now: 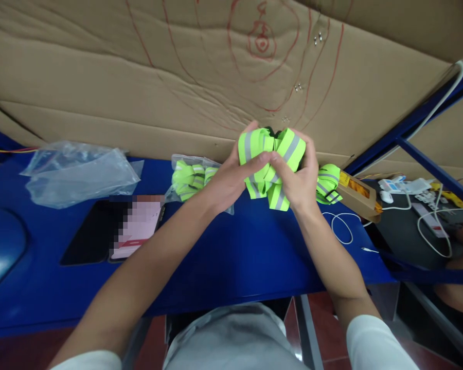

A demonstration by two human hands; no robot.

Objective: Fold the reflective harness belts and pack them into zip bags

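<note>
Both my hands grip one folded bundle of neon-yellow reflective strap [260, 177] with silver stripes, raised above the table. My left hand [233, 174] holds its left side and my right hand [303, 177] its right side, with the thumbs meeting at the front. Dark pieces show at the top of the bundle; the fingers behind it are hidden. Behind my left forearm lies a clear plastic bag [177, 162] with similar neon straps [187, 180] in it. To the right of my right hand sits another neon strap bundle [327, 182] with a black buckle.
On the blue table [231, 257] lie clear plastic bags [83, 174] and a phone in an opened dark case [90, 231]. A cardboard box [357, 195] and white cable [341, 241] are at right, beyond them a blue frame bar [435, 174]. Marked cardboard [200, 61] stands behind. Another person's arm [461, 282] shows far right.
</note>
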